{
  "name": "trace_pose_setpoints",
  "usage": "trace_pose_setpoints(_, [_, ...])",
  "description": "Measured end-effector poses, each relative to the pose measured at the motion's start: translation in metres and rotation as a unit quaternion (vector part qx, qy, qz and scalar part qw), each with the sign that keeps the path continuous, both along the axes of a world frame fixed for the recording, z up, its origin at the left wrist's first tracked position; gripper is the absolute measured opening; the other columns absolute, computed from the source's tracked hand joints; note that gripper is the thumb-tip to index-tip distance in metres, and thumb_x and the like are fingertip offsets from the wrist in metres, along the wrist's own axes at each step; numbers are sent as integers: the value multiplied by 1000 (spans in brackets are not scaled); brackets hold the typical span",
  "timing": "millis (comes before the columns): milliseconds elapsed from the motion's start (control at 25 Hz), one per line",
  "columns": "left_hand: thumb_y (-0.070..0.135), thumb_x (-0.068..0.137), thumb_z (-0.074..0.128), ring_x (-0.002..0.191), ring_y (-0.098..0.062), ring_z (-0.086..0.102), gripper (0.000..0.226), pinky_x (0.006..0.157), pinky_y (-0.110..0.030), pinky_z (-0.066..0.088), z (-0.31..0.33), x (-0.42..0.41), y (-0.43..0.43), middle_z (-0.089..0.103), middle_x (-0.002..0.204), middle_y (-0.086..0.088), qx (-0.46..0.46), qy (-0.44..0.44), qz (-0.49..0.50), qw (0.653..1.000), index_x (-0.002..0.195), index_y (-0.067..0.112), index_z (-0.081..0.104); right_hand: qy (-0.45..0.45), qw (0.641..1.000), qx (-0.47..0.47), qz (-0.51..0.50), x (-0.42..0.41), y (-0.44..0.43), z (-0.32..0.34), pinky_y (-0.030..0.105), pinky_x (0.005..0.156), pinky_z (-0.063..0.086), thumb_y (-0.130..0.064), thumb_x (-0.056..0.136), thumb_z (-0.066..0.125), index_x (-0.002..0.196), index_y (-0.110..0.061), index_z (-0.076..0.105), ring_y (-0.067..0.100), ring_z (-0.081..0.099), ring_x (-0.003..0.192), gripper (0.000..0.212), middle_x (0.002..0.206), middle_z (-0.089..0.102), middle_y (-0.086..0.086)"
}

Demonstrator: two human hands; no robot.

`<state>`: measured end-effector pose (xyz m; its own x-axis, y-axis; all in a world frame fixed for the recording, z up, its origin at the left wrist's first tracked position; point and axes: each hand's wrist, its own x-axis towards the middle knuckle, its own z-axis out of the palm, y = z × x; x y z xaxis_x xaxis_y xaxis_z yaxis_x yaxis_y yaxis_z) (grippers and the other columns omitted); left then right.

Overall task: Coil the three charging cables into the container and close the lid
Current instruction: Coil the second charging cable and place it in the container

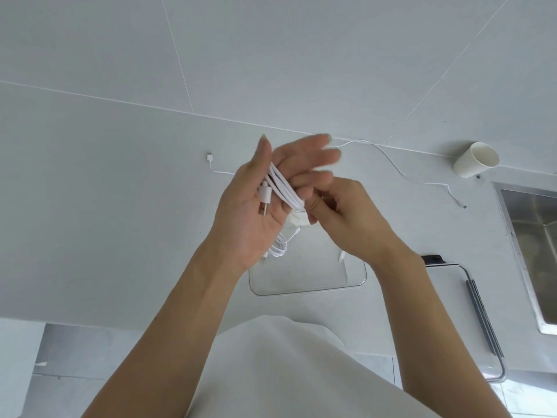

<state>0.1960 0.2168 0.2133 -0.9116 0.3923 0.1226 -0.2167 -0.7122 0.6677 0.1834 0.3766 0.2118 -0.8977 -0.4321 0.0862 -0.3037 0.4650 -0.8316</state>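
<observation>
Both hands meet above the surface (pixel 105 206). Left hand (pixel 259 203) is palm-up with its fingers spread, and a white cable (pixel 284 188) is looped several times around those fingers; one plug (pixel 265 196) of it lies across the palm. Right hand (pixel 346 218) is curled, its thumb and fingertips pinching the cable's loops at the edge of the left palm.

Below the hands sits a clear container (pixel 304 282) on the surface, partly hidden by the wrists. A coiled cable (pixel 278 247) already lies inside it, near its left side.

A loose cable (pixel 391 164) still stretches along the back of the surface, one end (pixel 209 155) to the left of the hands, the other (pixel 464 206) near the sink (pixel 530 236).

A clear lid (pixel 479 321) lies to the right of the container, beside the sink. A paper cup (pixel 476 159) stands at the back right, near the wall.
</observation>
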Motion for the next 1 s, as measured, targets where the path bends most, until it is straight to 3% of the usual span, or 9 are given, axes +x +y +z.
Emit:
trace_pose_setpoints(120, [34,109,14,113,-13,65,56,86,-18,51,2,-4,-2,70,123,-4,-21,-15,71,997,125,6,60,10,1000,27,0,2,-5,-1,10,52,34,-25,103,53,81,-35,59,7,48,48,24,56,53,-9])
trace_pose_setpoints(200, [34,109,15,122,-17,61,53,91,-19,49,1,-4,1,68,127,-5,-40,-19,96,994,127,5,56,10,999,41,-8,1,-4,-3,21,50,37,-24,103,52,86,-23,63,16,47,49,20,57,54,-2])
trace_pose_setpoints(320, [33,109,17,123,-19,60,52,94,-21,49,1,-7,6,67,128,-6,-50,-26,107,993,129,1,52,-6,998,53,-20,0,0,-1,34,54,43,-25,103,52,88,-22,65,25,49,52,20,58,56,2])
trace_pose_setpoints(520, [32,110,17,123,-21,61,52,96,-23,48,4,-17,15,66,129,-7,-86,3,111,990,137,-4,43,-16,998,53,-37,-1,9,4,28,54,41,-28,102,53,89,-22,65,18,47,53,19,60,55,2])
trace_pose_setpoints(640, [31,110,18,122,-21,62,52,96,-24,48,10,-30,13,67,128,-7,-121,22,134,983,138,-5,40,-14,997,57,-43,-1,16,11,17,51,35,-30,101,56,85,-23,63,11,43,52,20,66,57,2])
trace_pose_setpoints(800, [32,109,19,114,-16,66,50,94,-24,50,24,-51,9,68,124,-6,-241,57,164,955,139,-3,41,4,998,32,-52,-2,25,30,12,48,35,-31,100,57,83,-22,64,15,47,52,21,71,58,3])
trace_pose_setpoints(1000, [31,109,24,96,-13,73,46,86,-24,55,49,-68,19,73,109,-6,-372,120,156,907,131,-2,49,67,997,27,-34,-14,22,67,18,49,33,-32,101,56,80,-21,64,17,43,49,25,61,58,3])
